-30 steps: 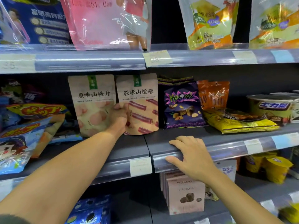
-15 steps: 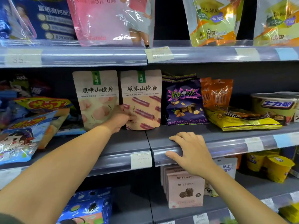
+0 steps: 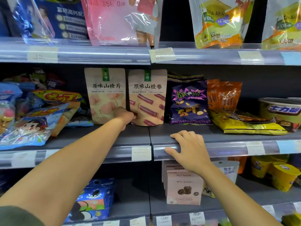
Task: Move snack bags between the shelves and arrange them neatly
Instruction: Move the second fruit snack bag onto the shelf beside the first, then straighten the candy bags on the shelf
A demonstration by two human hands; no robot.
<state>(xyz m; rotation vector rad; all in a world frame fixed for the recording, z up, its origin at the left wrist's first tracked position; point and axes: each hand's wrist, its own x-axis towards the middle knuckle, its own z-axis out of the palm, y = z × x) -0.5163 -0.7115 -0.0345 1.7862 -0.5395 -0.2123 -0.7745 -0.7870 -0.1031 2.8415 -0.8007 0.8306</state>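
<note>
While the right hand (image 3: 190,150) lies as it did a moment ago, flat and open on the rounded front lip of the middle shelf (image 3: 228,136) with nothing in it, the left hand (image 3: 126,115) has pushed deeper between the two beige pouches; its fingers are now tucked out of sight at the lower left edge of the hawthorn roll pouch (image 3: 147,97), so whether they pinch it or only press it I cannot tell. That pouch now stands straighter than before, its side touching the hawthorn slice pouch (image 3: 105,95). Both are matte, paper-like stand-up bags with rounded top corners and a small green label. Just to the right stands a glossy purple nut-candy bag (image 3: 187,101) with zigzag-cut seams, then a crinkled orange bag (image 3: 224,95) behind a flat yellow foil bag (image 3: 250,126). Shiny cartoon-print bags (image 3: 31,126) slump at the left end. Shelf edges carry clear plastic price strips with paper tags. Below sit pink cardboard boxes (image 3: 184,188) and a blue carton (image 3: 92,198)
</note>
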